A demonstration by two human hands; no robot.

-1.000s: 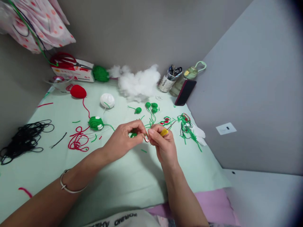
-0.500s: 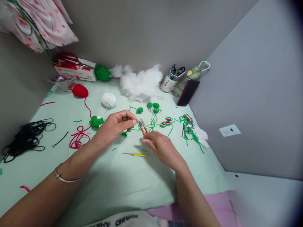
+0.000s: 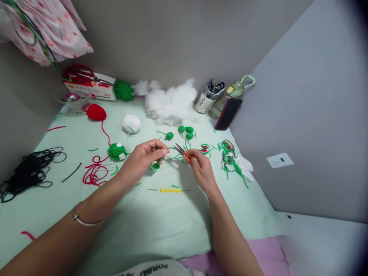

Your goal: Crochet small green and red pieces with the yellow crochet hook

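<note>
My left hand (image 3: 148, 155) pinches a strand of green yarn (image 3: 170, 148) between thumb and fingers. A small green crocheted piece (image 3: 156, 166) hangs just under that hand. My right hand (image 3: 201, 166) is closed around the orange handles of small thread snips (image 3: 181, 150). Their blades are parted and point left, close to the green strand; whether they touch it I cannot tell. A yellow-handled crochet hook (image 3: 170, 190) lies on the cloth below both hands. Several green crocheted balls (image 3: 189, 135) with yarn tails lie beyond the snips, near a red, white and green piece (image 3: 204, 149).
Black yarn (image 3: 24, 172), a red yarn ball (image 3: 96, 112), a white ball (image 3: 131, 124) and a green ball (image 3: 117, 152) lie leftward. White stuffing (image 3: 171, 101), a pen cup (image 3: 205, 100) and a phone (image 3: 228, 114) stand at the back. Yarn scraps (image 3: 231, 159) are heaped right.
The snips have turned from pointing up to pointing left, and my right hand has shifted slightly right and up. My left hand still pinches the green yarn, a little further right.
</note>
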